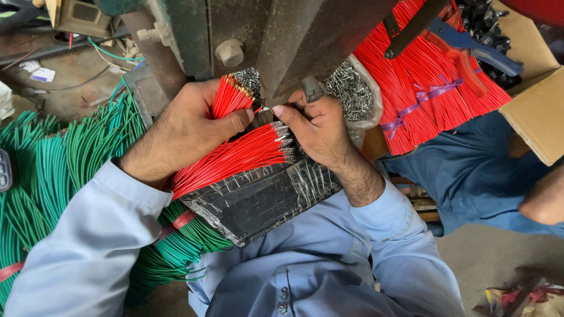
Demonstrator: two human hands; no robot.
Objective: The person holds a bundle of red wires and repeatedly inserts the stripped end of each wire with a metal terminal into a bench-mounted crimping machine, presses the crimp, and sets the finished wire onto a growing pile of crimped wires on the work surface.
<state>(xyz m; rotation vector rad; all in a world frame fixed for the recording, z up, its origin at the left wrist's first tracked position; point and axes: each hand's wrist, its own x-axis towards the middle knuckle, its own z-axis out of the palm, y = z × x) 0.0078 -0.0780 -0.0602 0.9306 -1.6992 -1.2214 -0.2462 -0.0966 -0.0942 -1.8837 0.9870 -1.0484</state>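
Light, springy red wires [232, 157] are clamped mid-length in the left hand [182, 132]; one tip is pinched by the right hand [314, 129]

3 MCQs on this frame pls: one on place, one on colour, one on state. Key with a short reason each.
1. Where does the big pile of green wires lie?
A. at the person's left
B. on the black tray
C. in the cardboard box

2. What colour is the band around the red wire bundle at upper right?
A. yellow
B. purple
C. white

3. What is the left hand doing?
A. resting flat and empty
B. gripping a bunch of red wires
C. holding a blue tool

Key:
1. A: the green pile fills the picture's left edge, beside the left sleeve.
2. B: a purple tie crosses the bundle.
3. B: the hand is closed around the red wires, tips sticking up by the thumb, while the right hand pinches at the wires on the black tray.
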